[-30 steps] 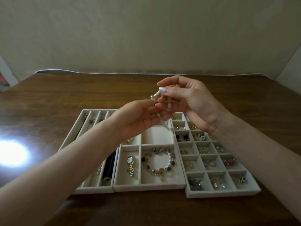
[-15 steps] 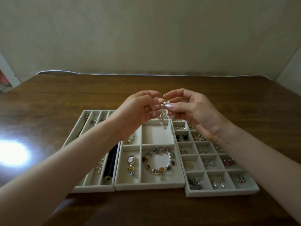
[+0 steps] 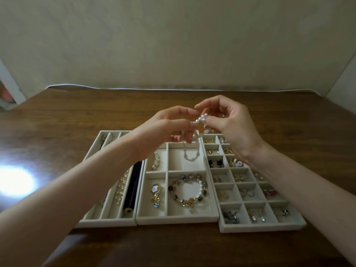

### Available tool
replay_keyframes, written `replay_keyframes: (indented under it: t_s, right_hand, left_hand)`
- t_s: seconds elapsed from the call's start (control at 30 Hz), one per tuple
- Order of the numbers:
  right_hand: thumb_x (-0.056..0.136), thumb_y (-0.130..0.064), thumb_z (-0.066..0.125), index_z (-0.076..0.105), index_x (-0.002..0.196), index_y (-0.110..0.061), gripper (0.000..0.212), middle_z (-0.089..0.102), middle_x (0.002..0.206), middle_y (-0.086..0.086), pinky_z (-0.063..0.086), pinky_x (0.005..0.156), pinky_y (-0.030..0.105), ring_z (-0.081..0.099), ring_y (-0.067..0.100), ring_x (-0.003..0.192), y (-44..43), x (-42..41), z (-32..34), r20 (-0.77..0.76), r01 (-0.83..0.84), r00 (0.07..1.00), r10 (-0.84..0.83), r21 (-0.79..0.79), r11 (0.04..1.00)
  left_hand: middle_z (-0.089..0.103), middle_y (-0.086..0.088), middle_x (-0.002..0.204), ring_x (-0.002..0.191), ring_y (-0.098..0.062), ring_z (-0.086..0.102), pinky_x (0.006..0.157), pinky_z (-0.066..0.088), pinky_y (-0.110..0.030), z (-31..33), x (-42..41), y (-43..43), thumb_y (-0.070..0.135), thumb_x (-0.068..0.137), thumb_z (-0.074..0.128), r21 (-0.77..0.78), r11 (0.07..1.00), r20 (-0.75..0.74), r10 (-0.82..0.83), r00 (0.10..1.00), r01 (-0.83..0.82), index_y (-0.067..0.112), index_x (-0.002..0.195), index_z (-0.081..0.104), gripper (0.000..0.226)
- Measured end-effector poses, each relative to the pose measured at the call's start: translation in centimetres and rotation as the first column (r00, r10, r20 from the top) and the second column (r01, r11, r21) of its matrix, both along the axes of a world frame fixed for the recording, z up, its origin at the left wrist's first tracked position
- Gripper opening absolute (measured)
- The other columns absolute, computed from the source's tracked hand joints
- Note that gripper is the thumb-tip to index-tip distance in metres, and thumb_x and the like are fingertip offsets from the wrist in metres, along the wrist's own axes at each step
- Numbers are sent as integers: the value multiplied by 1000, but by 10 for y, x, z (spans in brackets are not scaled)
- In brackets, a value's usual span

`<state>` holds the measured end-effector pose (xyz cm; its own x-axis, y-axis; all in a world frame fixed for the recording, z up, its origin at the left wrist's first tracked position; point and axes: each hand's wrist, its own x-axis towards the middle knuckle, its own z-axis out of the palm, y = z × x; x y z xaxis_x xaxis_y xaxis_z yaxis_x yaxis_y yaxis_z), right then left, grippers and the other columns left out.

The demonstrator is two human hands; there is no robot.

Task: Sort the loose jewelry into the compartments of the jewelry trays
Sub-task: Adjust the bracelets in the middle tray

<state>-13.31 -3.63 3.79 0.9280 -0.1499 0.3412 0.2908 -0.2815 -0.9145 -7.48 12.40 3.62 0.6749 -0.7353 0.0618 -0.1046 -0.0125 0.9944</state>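
A white pearl bracelet hangs between both hands above the middle tray's far large compartment, its loop drooping down over that compartment. My left hand pinches one side of it and my right hand pinches the pearls at the top. Three cream trays lie side by side. The left tray has long slots, and the right tray has several small squares with earrings and rings. A multicoloured bead bracelet fills the middle tray's near large compartment.
A flower brooch lies in the middle tray's near left slot. A dark blue strap lies in the left tray. A bright light glare marks the brown wooden table at left. A pale wall stands behind.
Both hands stayed raised with the pearl bracelet. Its strand, bunched at my fingertips a second ago, now hangs lower as an open loop over the far compartment.
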Motion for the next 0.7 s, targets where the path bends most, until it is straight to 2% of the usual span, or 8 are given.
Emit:
replay_keyframes:
  t_s: [0.07,0.13,0.2,0.3,0.4,0.47,0.6,0.7]
  right_hand:
    - [83,7,57,65,97,-17,29,63,93,5,49,61,20,56,10,73,-2,2,-1,-44,35,998,-36,-5,999]
    - [84,7,52,63,103,-16,31,65,93,1,46,61,23,52,12,73,-2,3,-1,-160,-46,986,48,17,999]
    - [84,8,46,60,107,-12,34,66,87,-2,41,65,26,48,15,75,0,2,-1,-259,-181,941,216,153,972]
    - [83,6,46,58,111,-10,34,63,82,0,38,67,28,49,14,74,-2,4,-1,-261,-211,913,314,355,911]
    - [82,-2,52,56,117,-8,35,61,92,7,43,86,37,55,20,84,-5,6,-3,-267,-218,888,373,471,855]
    - [84,-1,53,58,111,-9,28,63,97,10,43,96,42,58,22,87,-4,7,-5,-242,-219,882,405,550,806]
    - [86,1,56,61,102,-11,20,66,94,6,52,79,32,62,17,81,-8,6,-4,-233,-125,939,252,452,883]
    - [83,2,60,63,97,-10,18,66,89,6,56,76,28,65,16,80,-10,4,-3,-185,-110,968,171,300,948]
  left_hand:
    - [63,4,78,67,-11,56,68,48,-23,2,1,1,18,75,61,-81,996,0,26,1000,-26,16,114,54,40]
    - [62,-3,91,71,-14,53,65,47,-24,4,2,1,13,77,59,-170,985,-48,24,999,-32,14,119,52,43]
    - [62,-5,97,72,-14,55,62,48,-24,5,3,1,8,77,58,-206,978,-85,18,996,-35,13,123,50,46]
    - [65,-4,87,60,-11,58,60,52,-22,5,3,1,8,77,56,-228,974,-114,-10,993,-17,12,123,49,47]
    - [66,-2,84,57,-12,62,61,53,-24,5,2,1,14,79,52,-247,969,-163,-41,986,-1,10,126,46,48]
    - [66,-3,87,60,-14,64,63,53,-26,5,2,2,17,80,48,-276,961,-203,-65,977,7,9,126,46,46]
    - [65,-6,91,75,-17,65,76,54,-31,4,6,8,26,80,52,-228,973,-217,-23,976,-27,14,116,53,38]
    - [65,-13,97,86,-20,65,85,53,-34,0,4,10,25,78,68,-17,993,-6,116,993,-116,15,114,56,39]
